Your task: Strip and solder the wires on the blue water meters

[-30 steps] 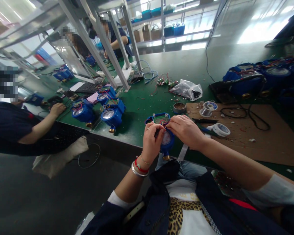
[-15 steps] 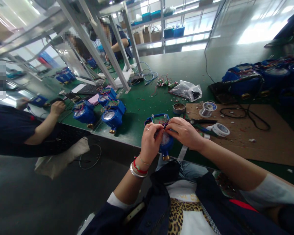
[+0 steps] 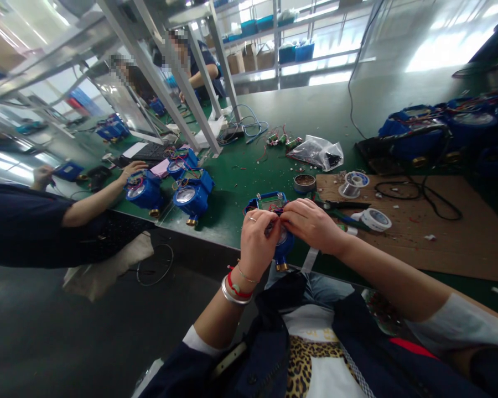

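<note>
A blue water meter with a brass fitting stands at the table's front edge, its box end open and a circuit board inside. Thin red and dark wires come out of that box. My left hand is closed in a pinch over the meter's dial, fingertips at the wires. From the right, my right hand pinches at the same spot, its fingertips meeting the left ones. The wire ends between the fingers are hidden.
Two more blue meters stand left, near a co-worker's hand. On the right are a solder spool, a tape roll, cardboard and a row of meters. Behind lie a plastic bag and a round tin.
My fingertips have drawn closer together over the meter, with the left hand turned slightly. The co-worker's hand at left has reached over to the nearest meter there.
</note>
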Motion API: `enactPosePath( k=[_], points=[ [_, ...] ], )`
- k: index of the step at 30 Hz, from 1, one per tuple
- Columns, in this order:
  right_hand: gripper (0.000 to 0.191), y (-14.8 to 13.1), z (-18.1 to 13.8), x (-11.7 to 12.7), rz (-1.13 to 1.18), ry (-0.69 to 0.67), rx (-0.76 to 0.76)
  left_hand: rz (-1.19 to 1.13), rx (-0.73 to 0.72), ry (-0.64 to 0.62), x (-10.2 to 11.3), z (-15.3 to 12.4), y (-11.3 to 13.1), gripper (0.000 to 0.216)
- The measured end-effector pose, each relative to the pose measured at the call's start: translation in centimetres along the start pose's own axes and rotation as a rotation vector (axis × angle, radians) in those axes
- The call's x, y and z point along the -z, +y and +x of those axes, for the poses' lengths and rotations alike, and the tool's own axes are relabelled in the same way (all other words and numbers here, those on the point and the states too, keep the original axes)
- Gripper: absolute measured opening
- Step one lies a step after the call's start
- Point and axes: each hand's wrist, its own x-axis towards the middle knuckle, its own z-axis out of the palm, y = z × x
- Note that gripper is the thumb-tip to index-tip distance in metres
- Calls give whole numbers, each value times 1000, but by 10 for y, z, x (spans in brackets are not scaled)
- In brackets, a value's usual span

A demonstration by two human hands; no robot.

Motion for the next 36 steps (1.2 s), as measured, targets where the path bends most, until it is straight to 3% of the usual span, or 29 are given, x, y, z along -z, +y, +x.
enactPosePath(
  k=[11,17,19,22,29,33,36],
  points=[
    [21,6,-13,1,78,5,-7,-82,-102,-168,6,9,-9,6],
    [21,2,-18,-1,166,106,-118,-195,3,-129,7,1,-17,20],
    [23,-1,-22,-3,176,148,-158,-210,31,-116,7,1,-18,14],
    [27,-5,-28,-2,179,197,-214,-197,-2,-92,7,3,-18,4],
    [28,-9,-39,10,195,305,-314,-177,-104,-27,3,8,-14,9],
    [24,0,-48,21,180,339,-387,-151,-80,-44,2,10,-11,10],
    [20,24,-56,35,128,374,-512,-136,-44,-71,3,12,-6,10]
  ],
)
